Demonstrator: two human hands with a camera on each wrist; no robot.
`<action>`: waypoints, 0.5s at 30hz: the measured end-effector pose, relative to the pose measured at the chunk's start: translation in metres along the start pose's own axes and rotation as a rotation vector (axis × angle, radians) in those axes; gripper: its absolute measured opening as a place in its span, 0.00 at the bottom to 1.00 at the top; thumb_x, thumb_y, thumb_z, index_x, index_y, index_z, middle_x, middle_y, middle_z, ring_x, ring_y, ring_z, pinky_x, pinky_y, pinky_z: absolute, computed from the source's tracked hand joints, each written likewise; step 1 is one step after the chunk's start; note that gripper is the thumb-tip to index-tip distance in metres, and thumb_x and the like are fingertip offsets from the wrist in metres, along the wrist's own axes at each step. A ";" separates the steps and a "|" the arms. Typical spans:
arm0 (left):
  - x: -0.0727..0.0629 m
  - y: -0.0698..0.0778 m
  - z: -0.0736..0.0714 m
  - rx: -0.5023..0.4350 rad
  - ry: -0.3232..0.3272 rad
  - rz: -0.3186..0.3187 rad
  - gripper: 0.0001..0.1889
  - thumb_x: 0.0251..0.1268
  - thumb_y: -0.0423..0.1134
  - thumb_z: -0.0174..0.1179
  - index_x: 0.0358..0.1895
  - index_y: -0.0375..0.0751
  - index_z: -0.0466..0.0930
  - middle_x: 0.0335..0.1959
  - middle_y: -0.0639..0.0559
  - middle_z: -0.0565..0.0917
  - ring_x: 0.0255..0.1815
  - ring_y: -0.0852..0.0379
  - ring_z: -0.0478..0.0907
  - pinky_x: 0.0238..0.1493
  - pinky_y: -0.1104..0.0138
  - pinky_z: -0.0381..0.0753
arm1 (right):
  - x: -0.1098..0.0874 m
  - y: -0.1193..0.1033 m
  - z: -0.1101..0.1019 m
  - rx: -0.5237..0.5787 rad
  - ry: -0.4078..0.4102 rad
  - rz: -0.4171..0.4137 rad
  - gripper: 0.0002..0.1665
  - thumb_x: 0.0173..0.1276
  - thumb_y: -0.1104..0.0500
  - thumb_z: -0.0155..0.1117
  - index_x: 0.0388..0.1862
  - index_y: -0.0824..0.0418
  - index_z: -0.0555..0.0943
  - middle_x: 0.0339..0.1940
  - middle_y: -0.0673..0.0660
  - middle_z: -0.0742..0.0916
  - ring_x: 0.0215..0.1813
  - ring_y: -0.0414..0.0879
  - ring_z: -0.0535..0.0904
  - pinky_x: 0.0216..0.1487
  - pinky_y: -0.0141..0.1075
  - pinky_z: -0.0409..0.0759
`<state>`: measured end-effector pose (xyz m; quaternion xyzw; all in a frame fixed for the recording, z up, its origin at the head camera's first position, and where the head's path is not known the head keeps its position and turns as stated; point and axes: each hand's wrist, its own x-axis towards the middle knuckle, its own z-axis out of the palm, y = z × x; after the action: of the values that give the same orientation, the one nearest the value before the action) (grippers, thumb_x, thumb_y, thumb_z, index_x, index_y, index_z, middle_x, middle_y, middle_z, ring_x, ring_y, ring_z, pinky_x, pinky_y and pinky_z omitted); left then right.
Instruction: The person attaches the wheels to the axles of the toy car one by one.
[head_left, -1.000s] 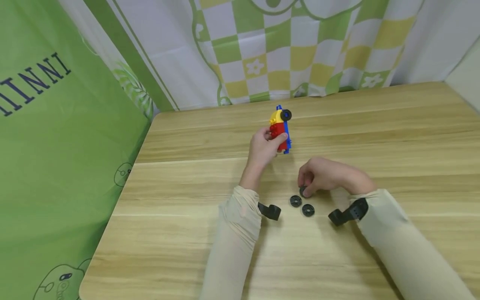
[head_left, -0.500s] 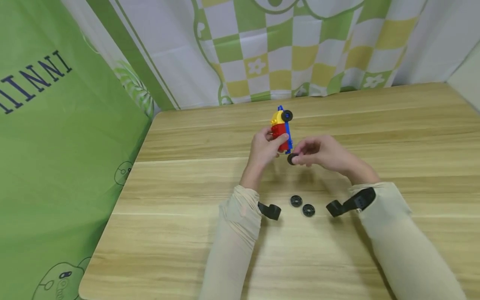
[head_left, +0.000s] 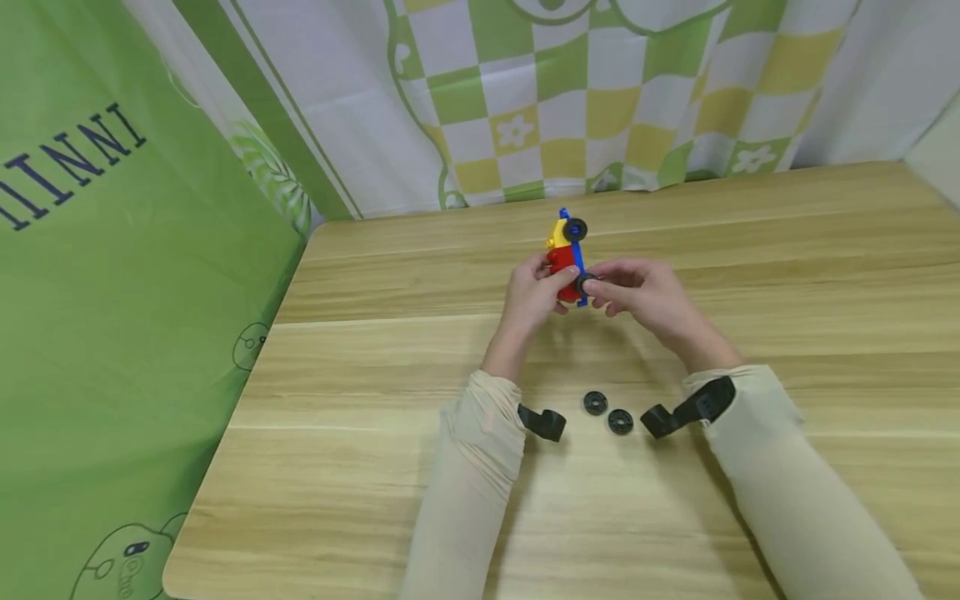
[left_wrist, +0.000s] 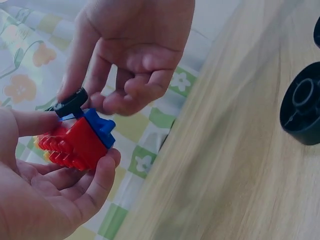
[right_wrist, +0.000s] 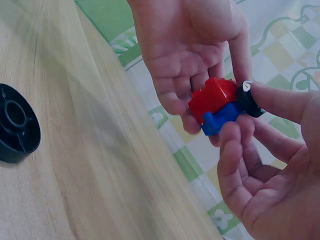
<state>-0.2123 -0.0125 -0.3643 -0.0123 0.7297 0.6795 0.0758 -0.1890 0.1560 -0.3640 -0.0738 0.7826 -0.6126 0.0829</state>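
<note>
My left hand (head_left: 525, 293) grips a brick-built toy car (head_left: 562, 262) by its red middle, above the table. The car has a yellow end, red studded bricks and a blue base. One black wheel (head_left: 575, 230) sits at the yellow end. My right hand (head_left: 651, 302) pinches another black wheel (left_wrist: 71, 104) between thumb and fingers, right against the side of the blue base (right_wrist: 223, 117). Whether that wheel is on its axle cannot be told. Two loose black wheels (head_left: 596, 403) lie side by side on the table, below the hands.
The wood-grain table (head_left: 360, 467) spreads under both arms. A green-and-white checked curtain (head_left: 558, 108) hangs along its far edge, and green cloth (head_left: 112, 317) covers the left side. Black wrist cameras (head_left: 690, 410) stick out near the loose wheels.
My right hand has picked a wheel up from beside the two loose ones and carried it up and away to the car's blue base. My left hand has kept the car nearly still.
</note>
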 end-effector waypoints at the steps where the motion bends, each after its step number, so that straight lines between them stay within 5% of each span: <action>1: 0.000 0.001 0.001 -0.007 -0.001 0.005 0.18 0.72 0.36 0.60 0.59 0.28 0.77 0.49 0.33 0.86 0.29 0.57 0.78 0.22 0.72 0.78 | 0.000 -0.001 0.000 -0.001 -0.005 -0.007 0.25 0.74 0.57 0.64 0.60 0.74 0.78 0.32 0.40 0.87 0.38 0.36 0.82 0.38 0.29 0.83; 15: -0.003 0.001 0.007 0.023 0.039 -0.008 0.20 0.75 0.41 0.58 0.62 0.31 0.75 0.51 0.38 0.86 0.30 0.56 0.77 0.22 0.72 0.75 | 0.000 -0.001 0.005 -0.074 0.000 -0.027 0.19 0.77 0.61 0.59 0.57 0.75 0.78 0.35 0.49 0.84 0.38 0.41 0.80 0.42 0.34 0.84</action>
<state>-0.2089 -0.0056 -0.3638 -0.0278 0.7389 0.6702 0.0642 -0.1878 0.1514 -0.3642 -0.0877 0.8034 -0.5845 0.0720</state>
